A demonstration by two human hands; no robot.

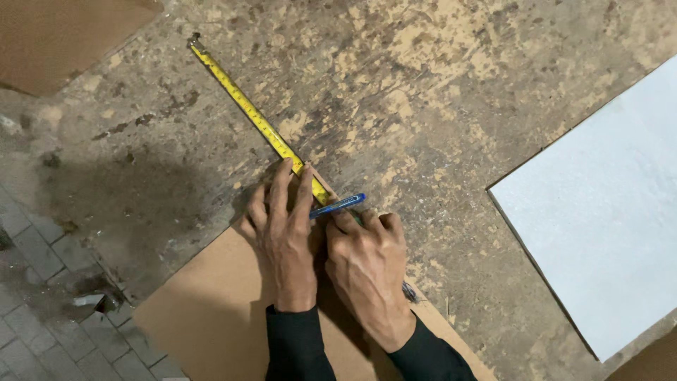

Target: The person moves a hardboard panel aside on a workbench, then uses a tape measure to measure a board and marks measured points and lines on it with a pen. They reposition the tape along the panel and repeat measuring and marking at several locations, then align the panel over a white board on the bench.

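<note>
Pressed flat with fingers spread, the left hand (285,229) pins a yellow tape measure (257,121) against the corner of a brown board (211,317), holding the blade down rather than gripping it; this seems to keep the tape from sliding. Just to its right and touching it, the right hand (367,264) is closed around a blue pen (338,204), which lies nearly level with its tip meeting the tape's edge by the left fingertips, apparently so a mark lands exactly at a reading. The tape runs from under the hands diagonally toward the far left, its metal end hook resting on the surface well beyond the board. Both wrists wear black sleeves (300,346). The board lies near and centre, its far corner beneath the hands. Everything rests on a worn, blotchy work surface (437,92), stained dark and tan. To the right sits a white panel (606,212), well apart from the hands. Another brown board corner (56,35) shows at far left, and grey paving bricks (42,282) fill the near left.
</note>
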